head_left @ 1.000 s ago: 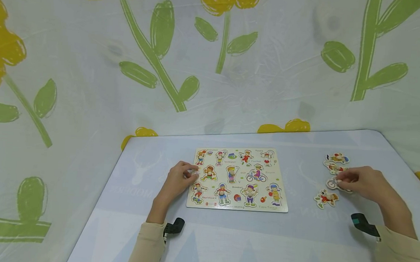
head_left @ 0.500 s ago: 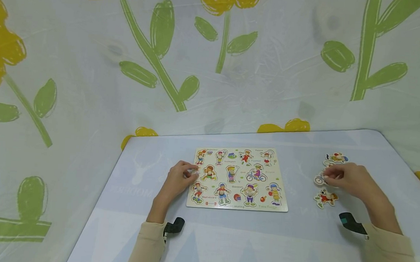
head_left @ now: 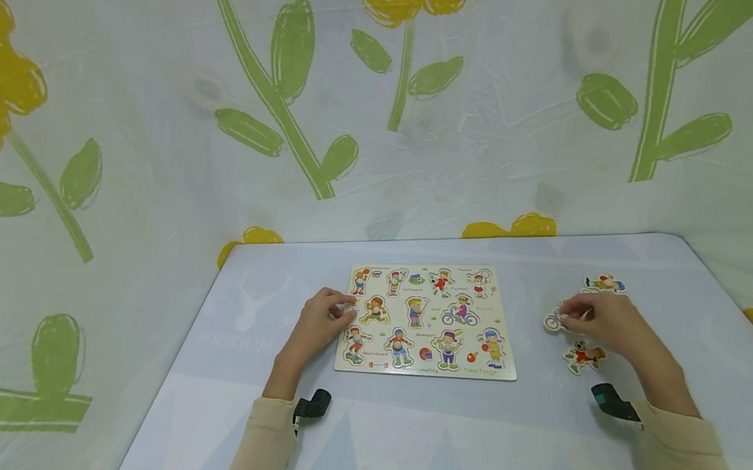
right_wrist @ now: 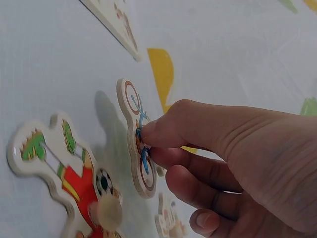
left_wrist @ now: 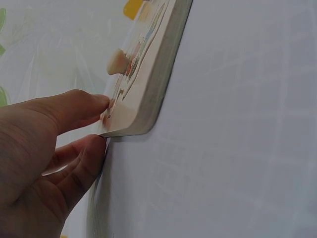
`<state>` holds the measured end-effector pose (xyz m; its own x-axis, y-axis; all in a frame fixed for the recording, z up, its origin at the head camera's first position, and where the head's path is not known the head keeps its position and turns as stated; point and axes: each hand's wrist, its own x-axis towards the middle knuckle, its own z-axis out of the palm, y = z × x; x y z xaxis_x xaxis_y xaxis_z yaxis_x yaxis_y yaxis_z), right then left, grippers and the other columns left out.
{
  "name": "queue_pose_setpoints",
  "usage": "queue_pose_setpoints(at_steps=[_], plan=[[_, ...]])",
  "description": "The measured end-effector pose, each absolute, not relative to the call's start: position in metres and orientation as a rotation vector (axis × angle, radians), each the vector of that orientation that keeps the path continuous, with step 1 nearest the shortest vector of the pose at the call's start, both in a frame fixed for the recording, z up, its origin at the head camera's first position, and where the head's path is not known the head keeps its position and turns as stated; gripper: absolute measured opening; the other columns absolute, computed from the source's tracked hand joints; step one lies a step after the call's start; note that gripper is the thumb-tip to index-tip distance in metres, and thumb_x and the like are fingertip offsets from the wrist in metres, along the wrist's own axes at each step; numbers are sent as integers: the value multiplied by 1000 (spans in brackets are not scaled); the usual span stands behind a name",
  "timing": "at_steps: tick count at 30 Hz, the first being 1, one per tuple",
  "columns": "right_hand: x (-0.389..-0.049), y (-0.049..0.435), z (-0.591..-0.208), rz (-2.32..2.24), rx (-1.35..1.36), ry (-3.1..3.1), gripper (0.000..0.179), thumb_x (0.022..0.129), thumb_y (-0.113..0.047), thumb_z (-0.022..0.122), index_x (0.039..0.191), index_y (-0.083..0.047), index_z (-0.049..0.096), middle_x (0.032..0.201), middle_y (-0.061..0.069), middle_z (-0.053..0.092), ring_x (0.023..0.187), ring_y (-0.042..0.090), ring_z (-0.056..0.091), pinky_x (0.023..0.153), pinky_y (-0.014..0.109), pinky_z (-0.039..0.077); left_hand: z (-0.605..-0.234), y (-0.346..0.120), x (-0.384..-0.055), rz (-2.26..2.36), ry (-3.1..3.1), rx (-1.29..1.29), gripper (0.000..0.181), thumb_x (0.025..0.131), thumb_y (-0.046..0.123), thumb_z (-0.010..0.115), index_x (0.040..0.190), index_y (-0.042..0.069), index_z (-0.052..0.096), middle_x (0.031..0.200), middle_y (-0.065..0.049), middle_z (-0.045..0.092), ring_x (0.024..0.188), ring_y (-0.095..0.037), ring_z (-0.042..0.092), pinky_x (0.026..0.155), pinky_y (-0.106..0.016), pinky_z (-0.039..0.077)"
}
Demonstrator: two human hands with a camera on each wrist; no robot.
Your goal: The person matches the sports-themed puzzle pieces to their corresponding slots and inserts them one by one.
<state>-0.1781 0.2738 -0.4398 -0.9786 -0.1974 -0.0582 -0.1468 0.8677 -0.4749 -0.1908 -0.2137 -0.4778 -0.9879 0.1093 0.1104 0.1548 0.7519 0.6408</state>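
We see the right hand (head_left: 594, 320) pinching the bicycle puzzle piece (right_wrist: 138, 161) between thumb and forefinger, the other fingers bent. The left hand (head_left: 322, 316) holds the left edge of the wooden puzzle board (head_left: 507, 374), one digit over its face and a fingertip against the edge.

From the head view we find the bicycle piece to the right of the board, with the hand covering all but one wheel. The right wrist view gives us both wheels and shows the piece raised, tilted, above its shadow. The left wrist view shows us the board's thickness and a wooden knob (left_wrist: 117, 62) side-on.

Nearer the person than the gripping hand lies a soccer-player piece (head_left: 584, 357); beyond it lies another figure piece (head_left: 604, 283). The hand hides most of what lies between. Pale tablecloth (head_left: 364, 435) spreads beneath, and a flowered curtain (head_left: 487, 127) hangs behind.
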Motion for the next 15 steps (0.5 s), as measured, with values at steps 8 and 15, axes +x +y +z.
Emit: queue_pose_setpoints(at_steps=[8,15], plan=[[-182,253,-438,-762,-321,2935,19,85,-20,73,100,-8,73,85,2,66,76,16,54,58,22,44,-479,-215,-191,-1064,-2879,-219,27,87,22,74,113,12,73,110,-7,63,82,-14,56,69,-25,45],[-181,242,-436,-764,-325,2918,19,85,-21,74,100,-9,74,85,1,66,77,16,54,61,23,44,-479,-215,-192,-1071,-2877,-244,27,87,21,74,112,11,73,109,-7,63,81,-13,57,69,-24,46]])
